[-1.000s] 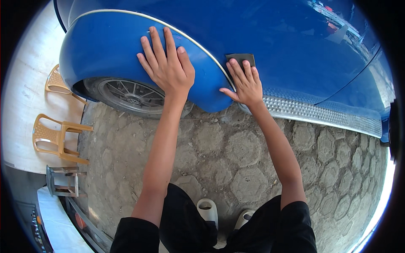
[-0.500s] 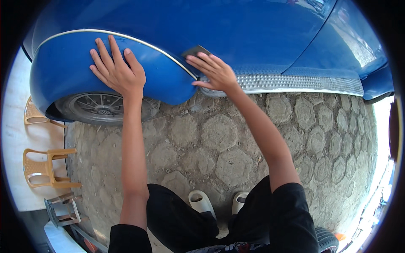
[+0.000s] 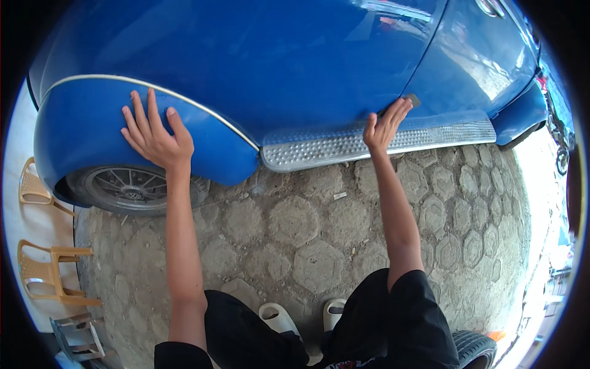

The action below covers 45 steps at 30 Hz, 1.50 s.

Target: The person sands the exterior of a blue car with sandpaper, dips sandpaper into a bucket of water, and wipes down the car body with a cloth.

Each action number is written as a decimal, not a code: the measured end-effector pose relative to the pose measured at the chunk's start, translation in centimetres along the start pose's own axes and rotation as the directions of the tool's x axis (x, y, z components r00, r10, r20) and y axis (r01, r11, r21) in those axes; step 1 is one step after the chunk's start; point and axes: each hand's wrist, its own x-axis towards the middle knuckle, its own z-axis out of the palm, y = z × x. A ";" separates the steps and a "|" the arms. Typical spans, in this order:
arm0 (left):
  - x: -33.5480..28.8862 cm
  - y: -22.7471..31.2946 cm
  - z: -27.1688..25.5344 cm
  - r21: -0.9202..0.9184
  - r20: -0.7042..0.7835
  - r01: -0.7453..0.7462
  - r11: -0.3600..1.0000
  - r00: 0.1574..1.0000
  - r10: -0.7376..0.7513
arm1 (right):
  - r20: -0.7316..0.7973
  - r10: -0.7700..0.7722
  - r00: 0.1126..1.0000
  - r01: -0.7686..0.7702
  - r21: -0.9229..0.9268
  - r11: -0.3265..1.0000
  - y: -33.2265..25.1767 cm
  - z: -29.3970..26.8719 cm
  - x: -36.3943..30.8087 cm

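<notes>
My left hand (image 3: 157, 135) lies flat with fingers spread on the blue rear fender (image 3: 80, 132) of a car, over the spoked wheel and just below the pale trim strip (image 3: 203, 106). My right hand (image 3: 385, 129) reaches to the lower body side by the door seam, above the ribbed metal running board (image 3: 326, 147). Under its fingers is a flat, dark grey piece (image 3: 413, 99), pressed against the blue paint. Only a corner shows past the fingertips, and its material cannot be made out.
Dusty hexagonal paving (image 3: 319, 264) covers the ground around my sandals (image 3: 279, 320). Tan plastic chairs (image 3: 52, 270) and a small stool (image 3: 80, 338) stand at the left. A tyre (image 3: 473, 347) is behind me at lower right. The wheel (image 3: 132, 187) sits under the fender.
My right hand has slid right along the car body with the grey piece, from the trim strip's end to the door seam. My left hand stays on the fender. The view has shifted.
</notes>
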 end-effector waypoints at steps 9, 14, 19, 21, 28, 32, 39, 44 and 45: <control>1.3 2.1 -4.9 -0.322 0.154 -0.001 0.947 0.987 0.053 | 0.010 0.972 0.235 -0.745 0.645 0.173 -16.0 0.4 8.0; 2.3 9.1 -15.3 -0.502 0.614 0.447 0.741 0.787 -0.059 | 0.334 0.917 0.217 -0.598 0.788 -0.146 -21.8 -7.7 14.3; 7.8 16.0 -24.3 -0.091 0.990 0.990 0.106 0.102 -0.102 | 0.653 0.756 0.049 -0.785 0.494 -0.375 -28.9 -24.4 14.4; 11.4 19.5 -27.4 0.023 0.997 1.000 0.007 -0.022 -0.077 | 0.644 0.760 -0.090 -0.810 0.396 -0.432 -31.9 -33.1 15.6; 24.8 30.3 -36.5 0.265 0.882 0.964 0.000 -0.242 0.405 | 0.378 0.880 -0.288 -0.865 0.291 -0.408 -39.5 -56.6 27.5; 30.7 36.3 -39.1 0.233 0.730 0.970 0.072 -0.223 0.646 | 0.315 0.933 -0.174 -0.905 0.323 -0.277 -37.6 -63.3 33.3; 36.3 51.2 -41.0 0.053 0.551 0.981 0.186 -0.184 0.814 | 0.078 0.991 0.112 -0.897 0.437 0.067 -31.1 -70.7 37.8; 35.1 63.5 -45.1 0.111 0.361 0.942 0.317 -0.335 0.870 | -0.082 0.996 0.041 -0.873 0.481 0.076 -25.7 -80.4 37.3; 34.5 66.4 -45.9 0.055 0.297 0.959 0.280 -0.283 0.912 | -0.107 0.994 -0.014 -0.872 0.489 0.040 -24.3 -82.7 36.9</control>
